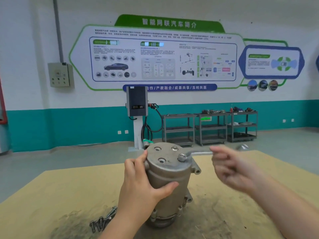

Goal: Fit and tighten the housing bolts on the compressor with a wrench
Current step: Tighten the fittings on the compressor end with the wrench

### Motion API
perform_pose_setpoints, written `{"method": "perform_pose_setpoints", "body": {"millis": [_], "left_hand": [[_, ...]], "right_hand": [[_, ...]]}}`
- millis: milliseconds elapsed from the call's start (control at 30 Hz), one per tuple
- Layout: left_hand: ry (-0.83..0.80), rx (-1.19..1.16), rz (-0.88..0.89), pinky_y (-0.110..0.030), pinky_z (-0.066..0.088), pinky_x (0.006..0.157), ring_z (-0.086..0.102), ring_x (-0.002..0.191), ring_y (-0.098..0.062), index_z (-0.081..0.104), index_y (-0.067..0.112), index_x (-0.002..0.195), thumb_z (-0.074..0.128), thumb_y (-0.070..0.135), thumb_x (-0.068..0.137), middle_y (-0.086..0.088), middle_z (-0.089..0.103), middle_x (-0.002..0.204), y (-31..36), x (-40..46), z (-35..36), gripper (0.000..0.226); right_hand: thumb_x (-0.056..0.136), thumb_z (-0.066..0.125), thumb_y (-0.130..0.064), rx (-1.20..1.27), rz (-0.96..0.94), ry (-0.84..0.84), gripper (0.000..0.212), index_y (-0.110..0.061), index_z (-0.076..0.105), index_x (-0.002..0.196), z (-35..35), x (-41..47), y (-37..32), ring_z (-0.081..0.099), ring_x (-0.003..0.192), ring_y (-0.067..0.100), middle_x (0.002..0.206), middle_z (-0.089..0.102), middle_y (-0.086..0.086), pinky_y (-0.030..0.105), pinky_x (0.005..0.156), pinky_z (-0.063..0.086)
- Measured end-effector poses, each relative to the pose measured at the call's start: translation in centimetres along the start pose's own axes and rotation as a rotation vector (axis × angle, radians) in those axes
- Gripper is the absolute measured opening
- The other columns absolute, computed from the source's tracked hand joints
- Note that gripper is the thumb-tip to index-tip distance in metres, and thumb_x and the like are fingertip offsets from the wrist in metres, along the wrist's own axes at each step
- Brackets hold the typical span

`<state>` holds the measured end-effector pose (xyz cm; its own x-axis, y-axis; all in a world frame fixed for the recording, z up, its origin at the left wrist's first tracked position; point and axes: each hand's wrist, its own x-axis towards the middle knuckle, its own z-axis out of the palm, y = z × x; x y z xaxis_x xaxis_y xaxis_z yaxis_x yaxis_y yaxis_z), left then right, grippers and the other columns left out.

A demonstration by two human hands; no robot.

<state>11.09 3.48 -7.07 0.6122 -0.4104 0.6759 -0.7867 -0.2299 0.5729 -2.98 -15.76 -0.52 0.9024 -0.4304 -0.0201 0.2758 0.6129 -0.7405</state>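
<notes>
Loose bolts [101, 221] lie in a small heap on the table [51, 195], just left of the left forearm. The compressor [168, 183] stands upright mid-table, and the left hand [143, 180] has its grip wrapped around the body, thumb across the front, fingertips up at the rim of the top plate. On that plate sit two fitted bolts, and the wrench [195, 154] is hooked over the nearer bolt [182, 157]. The right hand [229, 168] is blurred at the wrench handle, fingers curled; whether its grip is clamped on the handle, I can't tell. Farther back stand a charging post [137, 102] and metal carts [210, 128] along the wall.
</notes>
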Motion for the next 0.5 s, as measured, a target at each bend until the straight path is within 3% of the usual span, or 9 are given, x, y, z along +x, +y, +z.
{"method": "perform_pose_setpoints", "body": {"millis": [100, 167, 267, 333, 400, 433, 500], "left_hand": [[0.023, 0.015, 0.014, -0.016, 0.032, 0.089, 0.039, 0.108, -0.001, 0.020, 0.032, 0.148, 0.054, 0.098, 0.042, 0.019, 0.019, 0.104, 0.1, 0.2, 0.4, 0.130], [0.027, 0.007, 0.015, -0.017, 0.031, 0.090, 0.038, 0.107, -0.002, 0.024, 0.027, 0.150, 0.054, 0.094, 0.040, 0.018, 0.020, 0.102, 0.3, 0.3, 0.4, 0.131], [0.054, -0.007, 0.025, -0.015, 0.029, 0.089, 0.039, 0.107, -0.005, 0.028, 0.021, 0.149, 0.062, 0.086, 0.045, 0.013, 0.024, 0.108, 0.5, 0.1, 0.4, 0.127], [0.096, 0.004, 0.009, -0.017, 0.030, 0.082, 0.043, 0.102, -0.013, 0.036, 0.015, 0.146, 0.061, 0.076, 0.063, 0.002, 0.032, 0.111, 0.4, 0.3, 0.6, 0.106], [0.105, 0.036, 0.025, -0.020, 0.029, 0.069, 0.047, 0.100, -0.017, 0.051, 0.013, 0.135, 0.051, 0.052, 0.077, -0.009, 0.049, 0.110, 0.7, 0.6, 0.6, 0.070], [0.069, 0.071, 0.057, -0.020, 0.028, 0.066, 0.047, 0.100, -0.013, 0.056, 0.018, 0.128, 0.044, 0.051, 0.074, -0.004, 0.054, 0.111, 0.8, 0.7, 0.6, 0.064], [0.065, 0.064, 0.052, -0.014, 0.031, 0.072, 0.041, 0.096, -0.006, 0.043, 0.038, 0.117, 0.049, 0.068, 0.054, 0.019, 0.040, 0.110, 0.3, 0.5, 0.7, 0.070]], "right_hand": [[0.066, 0.075, -0.012, -0.183, -0.411, -0.002, 0.030, -0.016, 0.046, 0.061, -0.9, -3.3, 3.6, 0.027, 0.034, 0.008, 0.047, 0.035, -0.001, 0.018, 0.034, 0.021], [0.066, 0.080, -0.014, -0.686, -0.842, 0.058, 0.035, -0.020, 0.047, 0.058, -0.6, -4.9, 5.2, 0.033, 0.039, 0.005, 0.047, 0.039, -0.005, 0.015, 0.040, 0.027], [0.068, 0.079, 0.000, -1.354, -1.309, -0.150, 0.046, -0.024, 0.042, 0.058, 2.1, -4.8, 5.6, 0.030, 0.050, -0.002, 0.059, 0.032, -0.009, 0.004, 0.051, 0.022], [0.063, 0.076, 0.001, -1.567, -1.338, -0.338, 0.049, -0.029, 0.038, 0.063, 5.4, -4.0, 5.7, 0.030, 0.052, -0.001, 0.064, 0.027, -0.013, 0.003, 0.053, 0.021], [0.072, 0.069, -0.013, -1.762, -1.148, -0.393, 0.037, -0.028, 0.036, 0.067, 9.1, -2.9, 5.5, 0.034, 0.053, 0.008, 0.058, 0.035, -0.011, 0.018, 0.048, 0.030], [0.077, 0.066, -0.019, -1.871, -1.016, -0.397, 0.028, -0.026, 0.040, 0.069, 10.7, -2.2, 5.3, 0.038, 0.055, 0.010, 0.059, 0.041, -0.010, 0.025, 0.048, 0.033], [0.082, 0.062, -0.024, -1.957, -0.833, -0.413, 0.014, -0.019, 0.051, 0.078, 13.0, -0.4, 4.8, 0.048, 0.065, 0.013, 0.070, 0.053, -0.005, 0.028, 0.052, 0.037]]}}
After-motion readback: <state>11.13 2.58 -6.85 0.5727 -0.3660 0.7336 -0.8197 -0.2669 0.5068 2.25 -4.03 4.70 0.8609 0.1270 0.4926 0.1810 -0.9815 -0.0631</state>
